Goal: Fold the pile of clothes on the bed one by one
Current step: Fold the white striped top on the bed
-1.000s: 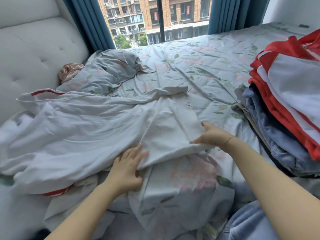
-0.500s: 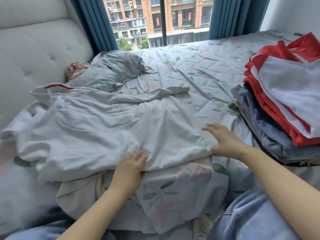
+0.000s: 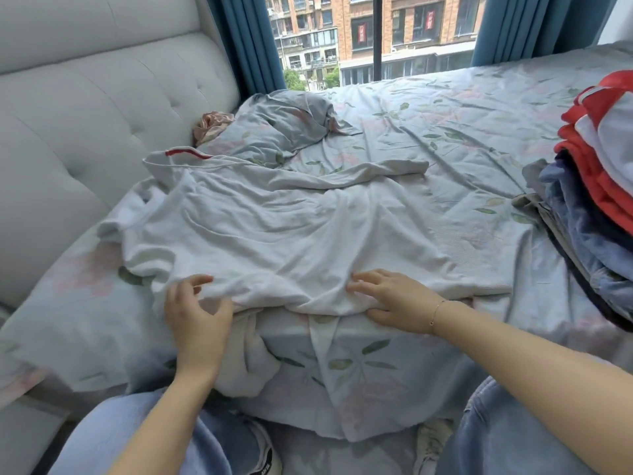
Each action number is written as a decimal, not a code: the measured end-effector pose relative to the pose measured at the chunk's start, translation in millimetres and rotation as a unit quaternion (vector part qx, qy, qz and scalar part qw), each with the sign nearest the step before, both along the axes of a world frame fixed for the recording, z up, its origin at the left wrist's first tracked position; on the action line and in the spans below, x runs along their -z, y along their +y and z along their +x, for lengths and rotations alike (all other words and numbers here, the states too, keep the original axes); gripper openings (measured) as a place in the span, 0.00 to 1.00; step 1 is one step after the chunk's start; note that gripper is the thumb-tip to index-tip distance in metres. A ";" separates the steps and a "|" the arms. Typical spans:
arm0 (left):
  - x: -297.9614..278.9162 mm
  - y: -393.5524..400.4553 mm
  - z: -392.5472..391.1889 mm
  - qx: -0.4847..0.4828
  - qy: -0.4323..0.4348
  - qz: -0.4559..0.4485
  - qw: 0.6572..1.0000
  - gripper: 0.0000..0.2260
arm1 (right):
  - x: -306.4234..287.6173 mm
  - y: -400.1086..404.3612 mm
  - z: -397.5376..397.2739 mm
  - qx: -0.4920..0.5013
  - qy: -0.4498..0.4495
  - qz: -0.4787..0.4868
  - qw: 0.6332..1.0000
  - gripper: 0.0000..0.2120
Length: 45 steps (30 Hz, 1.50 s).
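A white shirt [image 3: 291, 231] with a red stripe at its collar lies spread and wrinkled on the floral bed sheet [image 3: 462, 132]. Part of it hangs over the near bed edge. My left hand [image 3: 197, 313] is at the shirt's near hem, fingers curled around the cloth's edge. My right hand [image 3: 394, 299] lies flat on the hem further right, fingers spread, pressing the fabric down. A pile of clothes [image 3: 596, 207], red and white on top with blue denim beneath, sits at the right edge of the bed.
A padded grey headboard [image 3: 85, 132] runs along the left. A pillow [image 3: 274, 132] in floral cover and a pinkish cloth [image 3: 210, 123] lie at the far left. Blue curtains [image 3: 246, 39] frame a window behind the bed. My knees in light jeans [image 3: 513, 433] are below.
The shirt has been drawn flatter and closer to the near edge. My left hand moved left along the hem and curled onto it; my right hand shifted left onto the hem.
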<state>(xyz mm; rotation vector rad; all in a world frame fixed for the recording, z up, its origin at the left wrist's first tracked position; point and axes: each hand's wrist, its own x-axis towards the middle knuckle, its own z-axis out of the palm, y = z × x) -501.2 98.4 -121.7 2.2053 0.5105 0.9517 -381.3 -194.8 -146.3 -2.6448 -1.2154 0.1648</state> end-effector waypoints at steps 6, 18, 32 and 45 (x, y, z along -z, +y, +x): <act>-9.9 55.1 7.4 -0.114 0.050 -0.336 0.934 0.38 | 0.4 56.0 -11.3 -0.044 -0.063 -0.010 0.997 0.27; -53.2 71.8 -2.0 0.099 0.074 -0.527 0.841 0.04 | -3.1 120.0 -55.8 0.035 -0.087 0.274 0.957 0.07; -104.2 71.8 32.9 0.216 -0.004 -0.416 0.884 0.17 | 28.1 200.8 -107.6 0.210 0.242 0.280 0.905 0.17; -25.8 91.6 8.1 0.069 0.079 -0.422 0.901 0.23 | -35.4 83.2 -102.6 0.061 0.410 0.131 0.901 0.10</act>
